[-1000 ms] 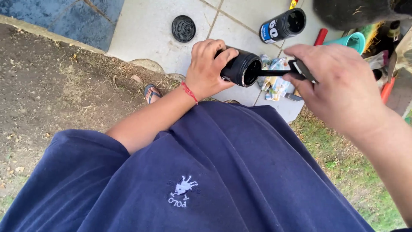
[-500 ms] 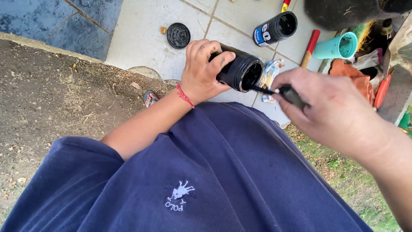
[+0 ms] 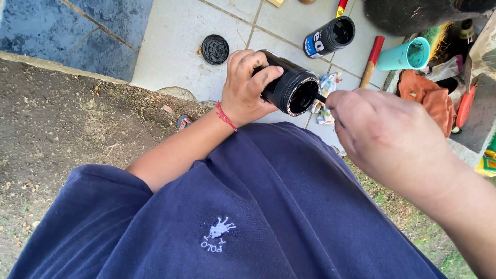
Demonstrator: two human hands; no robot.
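Now the left hand wraps the black jar, tilted, mouth toward the right hand. The right hand has come closer than before; its fingers pinch a thin black tool, whose tip enters the jar. A black lid lies beyond the left hand.

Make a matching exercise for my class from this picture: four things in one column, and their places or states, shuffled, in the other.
1. black jar
2. round black lid
3. turquoise cup
4. second black jar

A. lying flat on the tiles
B. lying on its side
C. tilted in the left hand
D. standing open on the tiles

Pairs: 1-C, 2-A, 3-B, 4-D
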